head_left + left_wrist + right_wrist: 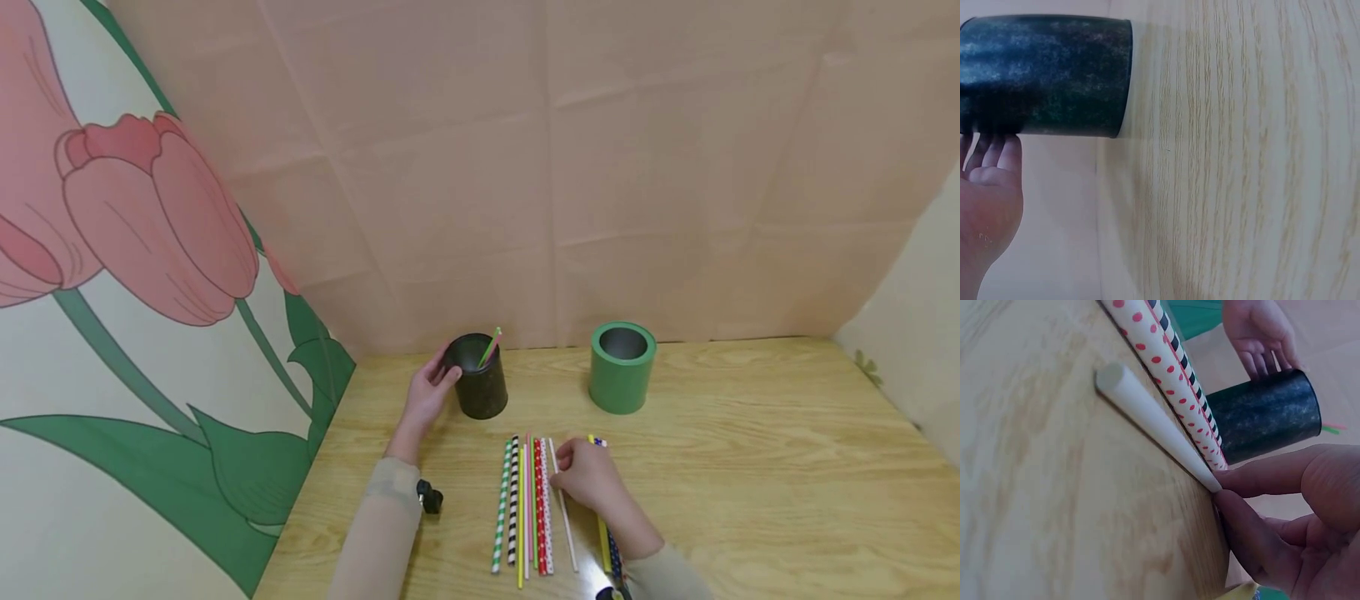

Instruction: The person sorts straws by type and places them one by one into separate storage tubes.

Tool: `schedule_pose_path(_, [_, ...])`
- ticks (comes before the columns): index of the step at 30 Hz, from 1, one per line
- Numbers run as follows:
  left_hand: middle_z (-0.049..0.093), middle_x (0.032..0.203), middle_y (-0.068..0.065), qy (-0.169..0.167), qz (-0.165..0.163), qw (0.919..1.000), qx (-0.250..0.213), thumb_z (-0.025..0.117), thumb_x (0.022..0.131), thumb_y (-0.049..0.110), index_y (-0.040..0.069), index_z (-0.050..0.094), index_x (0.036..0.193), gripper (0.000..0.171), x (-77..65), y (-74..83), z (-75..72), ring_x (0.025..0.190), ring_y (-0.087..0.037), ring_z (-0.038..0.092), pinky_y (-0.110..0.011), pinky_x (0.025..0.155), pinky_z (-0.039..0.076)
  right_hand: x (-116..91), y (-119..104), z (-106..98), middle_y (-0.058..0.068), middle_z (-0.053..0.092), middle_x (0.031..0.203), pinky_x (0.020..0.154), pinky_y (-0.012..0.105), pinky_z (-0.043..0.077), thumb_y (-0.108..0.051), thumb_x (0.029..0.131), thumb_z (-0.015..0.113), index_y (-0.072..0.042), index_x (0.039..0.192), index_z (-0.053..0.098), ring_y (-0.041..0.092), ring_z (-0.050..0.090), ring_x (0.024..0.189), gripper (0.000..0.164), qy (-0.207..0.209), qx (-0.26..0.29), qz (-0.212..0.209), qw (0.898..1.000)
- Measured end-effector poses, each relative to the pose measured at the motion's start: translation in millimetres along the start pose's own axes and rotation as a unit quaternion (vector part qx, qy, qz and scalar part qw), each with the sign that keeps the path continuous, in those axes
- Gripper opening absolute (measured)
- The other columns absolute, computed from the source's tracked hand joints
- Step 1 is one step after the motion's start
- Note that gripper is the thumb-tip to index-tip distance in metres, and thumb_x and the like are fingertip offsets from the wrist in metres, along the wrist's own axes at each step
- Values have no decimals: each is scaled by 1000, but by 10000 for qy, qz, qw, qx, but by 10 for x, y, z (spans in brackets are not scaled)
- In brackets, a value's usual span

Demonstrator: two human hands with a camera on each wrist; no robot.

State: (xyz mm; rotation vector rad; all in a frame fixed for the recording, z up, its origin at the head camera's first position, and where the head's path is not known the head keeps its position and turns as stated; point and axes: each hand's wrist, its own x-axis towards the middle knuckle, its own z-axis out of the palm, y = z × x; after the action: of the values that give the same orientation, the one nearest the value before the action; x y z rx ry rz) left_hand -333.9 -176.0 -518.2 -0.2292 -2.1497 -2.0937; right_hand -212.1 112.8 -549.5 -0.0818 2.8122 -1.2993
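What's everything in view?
Green cup: 1, green, tabletop
Black cup: 1, black, left of green cup
Cup straws: 2+, green, pink, in black cup
Row straws: several, multicoloured, centre
White straw: 1, white, beside row straws
Right straws: 2+, yellow, blue, rightmost
Table: 1, wooden, below
Sheet: 1, tan, back
Mural: 1, pink, green, left
Wall: 1, pale, right
Wrist devices: 2, black, beside sleeves
Sleeves: 2, pale, bottom
Left hand: 1, holding black cup
Right hand: 1, pinching white straw
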Motion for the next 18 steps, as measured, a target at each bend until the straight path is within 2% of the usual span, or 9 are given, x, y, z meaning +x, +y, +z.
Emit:
schedule_pose_path(8, [40, 166, -22, 47, -18, 10000, 60, 69, 105, 7, 0, 44, 161, 61, 8, -8, 6, 150, -38, 42, -43, 120, 41, 2, -9, 6, 1, 61, 80, 66, 33, 52, 0, 64, 82, 1, 96, 69, 18, 56, 72, 34, 2, -128, -3, 9999])
schedule_pose_path(18, [40, 166, -23, 42, 29, 9999, 150, 68, 106, 7, -2, 43, 161, 61, 6, -1, 0, 151, -39, 41, -43, 120, 41, 9, -8, 14, 1, 60, 80, 66, 34, 52, 0, 67, 83, 2, 95, 69, 18, 56, 72, 32, -42, -42, -19, 10000])
